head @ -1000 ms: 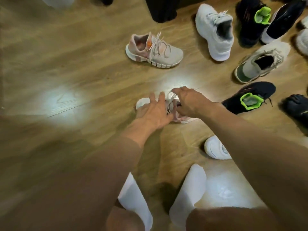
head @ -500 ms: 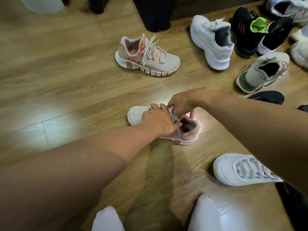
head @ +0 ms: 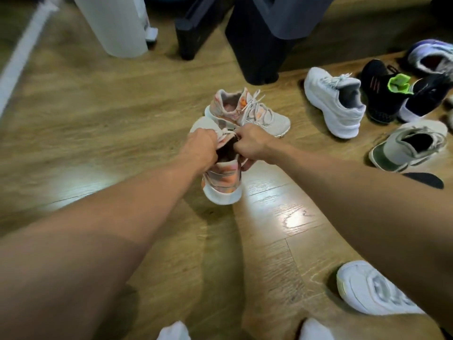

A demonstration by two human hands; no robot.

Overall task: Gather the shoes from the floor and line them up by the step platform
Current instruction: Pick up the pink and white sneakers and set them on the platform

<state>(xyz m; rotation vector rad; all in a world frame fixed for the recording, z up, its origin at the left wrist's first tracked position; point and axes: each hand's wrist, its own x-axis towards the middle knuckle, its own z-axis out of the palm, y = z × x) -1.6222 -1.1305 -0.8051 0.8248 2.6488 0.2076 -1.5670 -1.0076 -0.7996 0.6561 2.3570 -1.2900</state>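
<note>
Head view: left hand [head: 202, 146] and right hand [head: 250, 143] both clutched one pink shoe [head: 220, 182]; one mate [head: 259, 116] lay just behind; two whites on the floor: far white [head: 338, 111], near white [head: 372, 293].

White cyl. container [head: 115, 25] on wood floor [head: 98, 119], top L; white strip [head: 22, 52] near.

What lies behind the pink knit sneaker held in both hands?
Its matching pink knit sneaker stands upright on the wooden floor. The held pink sneaker, left hand and right hand cover its near sole edge, so contact between them cannot be judged.
</note>
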